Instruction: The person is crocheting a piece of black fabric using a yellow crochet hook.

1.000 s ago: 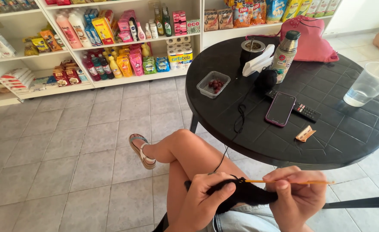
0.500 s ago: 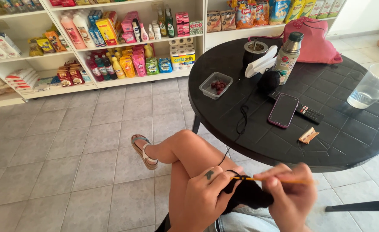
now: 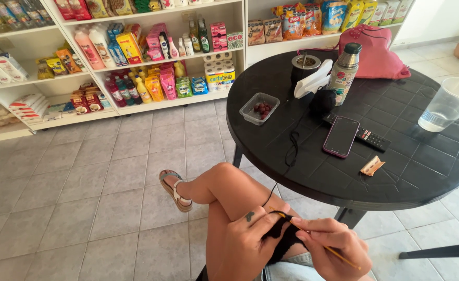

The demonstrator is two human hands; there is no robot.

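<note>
Down over the lap, the left hand (image 3: 250, 244) pinches a small dark knitted piece (image 3: 281, 239) so it stays taut, while the right hand (image 3: 333, 250) closes on a thin yellow hook (image 3: 339, 255) worked into its edge, seemingly mid-stitch. Black yarn (image 3: 292, 151) runs up ahead of the hands to a ball (image 3: 322, 100) on the round bench (image 3: 396, 171), free to feed.

Bare tiled floor (image 3: 84, 208) left, round table (image 3: 396, 177) crowding right
</note>
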